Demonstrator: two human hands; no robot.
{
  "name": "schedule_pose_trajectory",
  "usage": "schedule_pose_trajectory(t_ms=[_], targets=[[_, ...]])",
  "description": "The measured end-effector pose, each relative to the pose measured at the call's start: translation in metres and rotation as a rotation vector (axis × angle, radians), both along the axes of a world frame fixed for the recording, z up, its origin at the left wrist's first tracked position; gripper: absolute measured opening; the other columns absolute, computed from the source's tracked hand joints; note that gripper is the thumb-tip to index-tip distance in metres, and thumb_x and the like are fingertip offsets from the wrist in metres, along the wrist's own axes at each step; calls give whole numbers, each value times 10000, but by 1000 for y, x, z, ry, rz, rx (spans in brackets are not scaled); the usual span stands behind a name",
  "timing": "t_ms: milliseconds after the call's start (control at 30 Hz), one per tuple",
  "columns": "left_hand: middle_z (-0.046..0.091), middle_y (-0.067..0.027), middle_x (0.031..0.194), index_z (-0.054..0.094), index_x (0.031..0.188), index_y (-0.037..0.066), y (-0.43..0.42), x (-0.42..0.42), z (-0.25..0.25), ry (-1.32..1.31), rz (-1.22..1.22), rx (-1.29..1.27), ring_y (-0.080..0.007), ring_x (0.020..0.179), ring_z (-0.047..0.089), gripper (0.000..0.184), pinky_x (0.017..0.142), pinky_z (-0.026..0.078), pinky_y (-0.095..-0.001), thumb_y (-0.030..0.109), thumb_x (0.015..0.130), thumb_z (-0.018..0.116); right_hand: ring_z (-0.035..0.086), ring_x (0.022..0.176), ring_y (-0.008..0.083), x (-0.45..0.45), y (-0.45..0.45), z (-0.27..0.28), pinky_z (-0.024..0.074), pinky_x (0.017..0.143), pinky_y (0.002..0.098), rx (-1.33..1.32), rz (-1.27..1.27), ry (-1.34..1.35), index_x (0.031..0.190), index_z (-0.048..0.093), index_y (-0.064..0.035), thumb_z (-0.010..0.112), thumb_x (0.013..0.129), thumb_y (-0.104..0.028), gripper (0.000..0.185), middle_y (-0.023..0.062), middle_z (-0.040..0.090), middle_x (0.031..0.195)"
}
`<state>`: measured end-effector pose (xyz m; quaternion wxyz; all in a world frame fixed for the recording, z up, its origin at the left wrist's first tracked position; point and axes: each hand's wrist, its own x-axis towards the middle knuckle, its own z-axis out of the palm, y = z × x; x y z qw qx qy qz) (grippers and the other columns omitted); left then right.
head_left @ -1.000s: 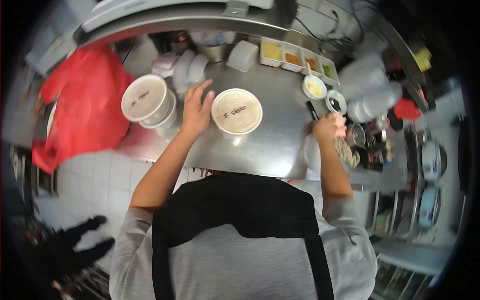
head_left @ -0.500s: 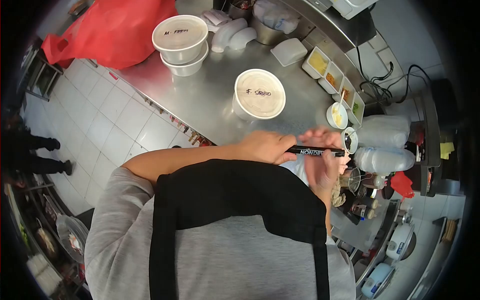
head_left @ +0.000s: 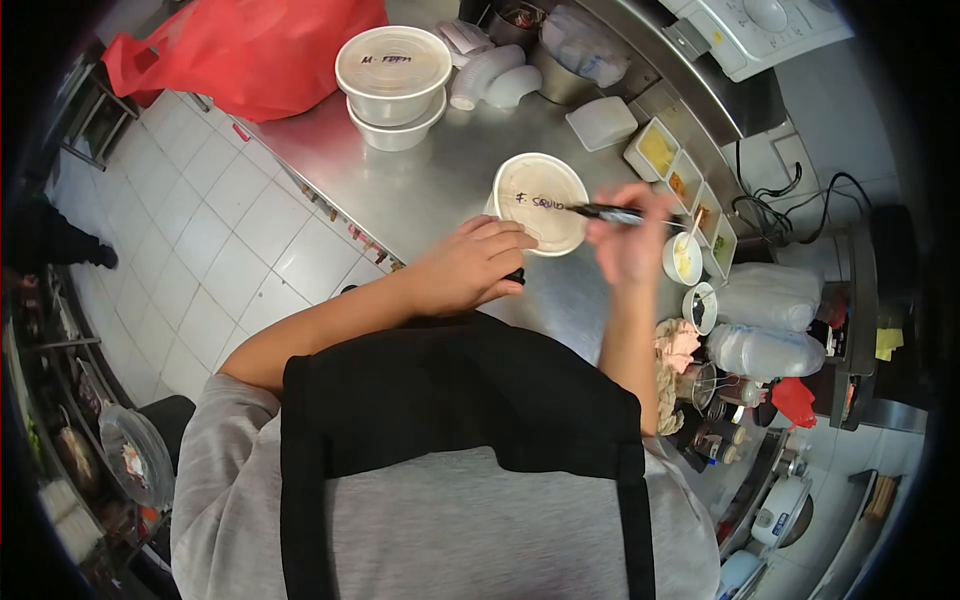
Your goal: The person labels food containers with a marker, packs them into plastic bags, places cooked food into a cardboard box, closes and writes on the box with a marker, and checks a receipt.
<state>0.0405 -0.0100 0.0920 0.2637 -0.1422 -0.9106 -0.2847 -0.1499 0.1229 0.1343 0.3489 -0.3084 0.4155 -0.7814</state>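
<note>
A round white tub (head_left: 543, 178) with a lid marked "F. SQUID" stands on the steel counter. My right hand (head_left: 634, 238), slightly blurred, is closed around a black marker (head_left: 612, 213). The marker's tip is at the end of the writing on the lid; whether it touches cannot be told. My left hand (head_left: 465, 262) rests its fingertips on the near left edge of the lid. Tucked in that same hand, a black marker cap (head_left: 515, 276) sticks out near the thumb.
Two stacked lidded tubs (head_left: 393, 62) stand at the back beside a red plastic bag (head_left: 250, 60). Small trays of toppings (head_left: 657, 152) line the counter's right side, with a white bowl (head_left: 682, 258) near my right hand. Plastic-wrapped stacks (head_left: 765, 295) lie farther right.
The marker has been uncapped. My right hand has carried it up to the lid, while my left hand has moved left onto the tub's edge with the cap. The view has shifted slightly.
</note>
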Motion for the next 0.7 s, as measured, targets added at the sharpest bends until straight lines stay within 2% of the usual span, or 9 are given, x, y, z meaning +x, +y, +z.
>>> schedule_pose_trajectory(t_ms=[33, 100, 200, 233, 700], targets=[[508, -120, 1227, 489, 852, 40, -3, 1, -5, 9, 58, -70, -305, 1125, 488, 268, 915, 424, -399, 255, 790, 635, 541, 506, 161, 12, -19, -12, 446, 465, 239, 59, -170, 34, 837, 522, -33, 532, 912, -391, 366, 106, 565, 754], [500, -124, 1256, 492, 830, 33, -6, 3, -12, -13, 35, -17, -304, 1161, 474, 262, 953, 410, -400, 227, 765, 657, 517, 472, 107, 16, -39, -31, 413, 448, 206, 182, -335, 161, 776, 519, -47, 603, 882, -211, 213, 50, 555, 654], [496, -127, 1270, 496, 798, 28, -8, 4, -16, -23, 22, 39, -305, 1178, 469, 255, 971, 405, -402, 206, 750, 672, 501, 475, 77, 18, -43, -38, 376, 423, 205, 379, -415, 311, 743, 504, -66, 616, 857, -140, 176, 33, 553, 638], [496, -127, 1270, 496, 788, 28, -8, 3, -17, -21, 23, 55, -305, 1178, 469, 252, 970, 406, -402, 202, 748, 674, 490, 463, 71, 21, -45, -36, 375, 420, 201, 373, -434, 337, 708, 500, -66, 626, 853, -165, 216, 23, 543, 606], [494, -135, 1272, 498, 808, 17, -11, 6, -19, -4, 5, 75, -316, 1176, 472, 254, 973, 402, -404, 221, 780, 648, 506, 476, 68, 25, -50, -35, 385, 428, 198, 449, -461, 408, 717, 520, -48, 638, 848, -158, 207, 23, 542, 595]])
